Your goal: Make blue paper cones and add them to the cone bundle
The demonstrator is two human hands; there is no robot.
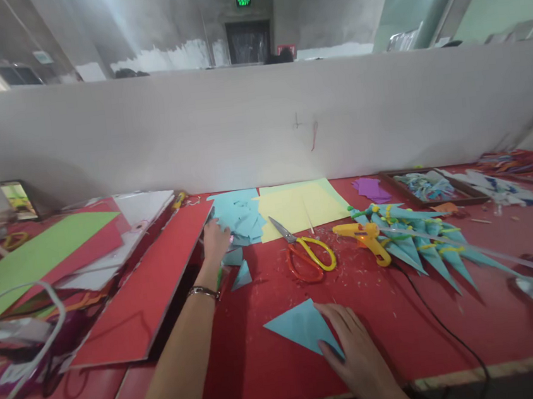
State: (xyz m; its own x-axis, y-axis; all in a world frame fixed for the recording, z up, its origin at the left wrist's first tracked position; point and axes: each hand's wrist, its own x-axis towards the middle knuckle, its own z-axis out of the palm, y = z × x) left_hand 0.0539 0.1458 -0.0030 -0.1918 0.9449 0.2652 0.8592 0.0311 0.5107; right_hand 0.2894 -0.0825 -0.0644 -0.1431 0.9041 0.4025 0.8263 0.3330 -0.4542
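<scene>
A blue paper triangle (299, 326) lies near the front edge of the red table, and my right hand (351, 343) has it between thumb and fingers at its right side. My left hand (216, 238) reaches far forward, beside the left edge of a pile of blue paper pieces (244, 214); its fingers are bent, and whatever they may hold is too small to tell. Smaller blue scraps (242, 274) lie just in front of that hand. Scissors (307, 249) with one red and one yellow handle rest in the middle, right of the scraps.
Pale yellow sheets (296, 209) lie behind the scissors. A yellow glue gun (363, 237) with a black cord touches blue paper cones (419, 247) at right. A raised red board (152, 287) flanks my left arm. A white partition (240, 126) stands behind.
</scene>
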